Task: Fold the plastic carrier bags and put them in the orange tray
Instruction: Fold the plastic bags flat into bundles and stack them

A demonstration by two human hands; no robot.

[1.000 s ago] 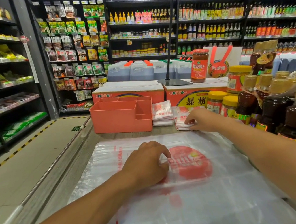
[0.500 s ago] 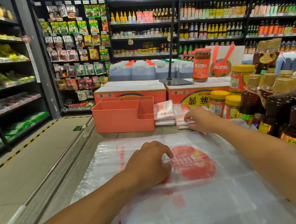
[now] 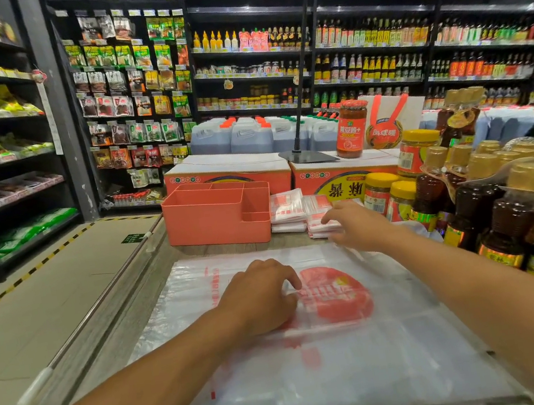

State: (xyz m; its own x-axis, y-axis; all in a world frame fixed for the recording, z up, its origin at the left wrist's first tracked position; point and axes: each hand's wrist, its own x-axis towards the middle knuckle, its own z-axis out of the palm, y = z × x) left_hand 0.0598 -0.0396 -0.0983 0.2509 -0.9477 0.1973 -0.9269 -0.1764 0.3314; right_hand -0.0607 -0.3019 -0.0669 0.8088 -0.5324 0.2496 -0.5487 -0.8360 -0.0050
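Head view, item: translucent white plastic carrier bag with round red print [image 3: 315,351], flat on the bench [image 3: 247,245]. Your left grip [image 3: 259,297] rests bent-fingered on its middle; whether it pinches, you cannot tell. Your right grip [image 3: 355,223], flat and released, touches the folded white-and-red bag stack [image 3: 314,205] beside the orange compartmented plastic tray [image 3: 216,220]. Handling, likely: light, limp, slippery film; take an edge and press creases.

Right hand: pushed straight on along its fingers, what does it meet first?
The right hand seems to touch the near stack of folded bags; beyond that, probably the second stack, though depth is unclear.
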